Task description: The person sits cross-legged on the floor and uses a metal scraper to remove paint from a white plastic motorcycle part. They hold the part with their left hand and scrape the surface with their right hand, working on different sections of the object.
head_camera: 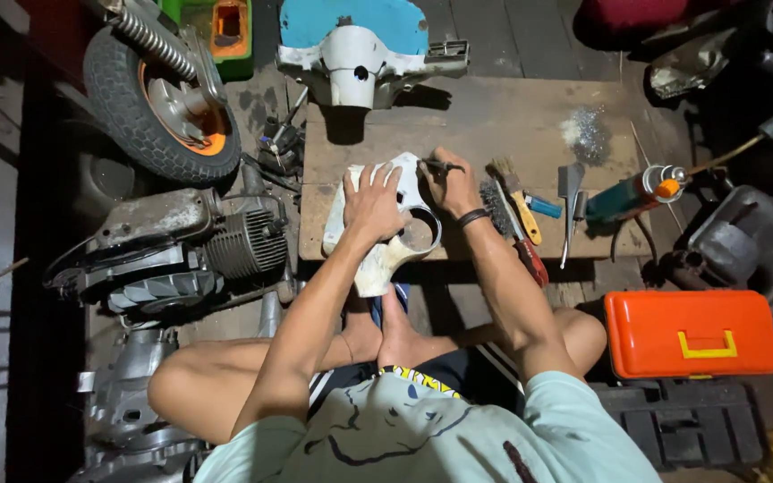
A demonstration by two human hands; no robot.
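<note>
The white moulded scooter headset cover lies at the wooden board's near edge; we judge it stiff, light; our left hand spreads flat on it; our right hand pinches a thin dark tool.

- Dim room, dark wood plank floor, light pooled at centre.
- Low wooden board as tabletop, worn and stained.
- Clutter around: engine block, wheel, orange toolbox.
</note>
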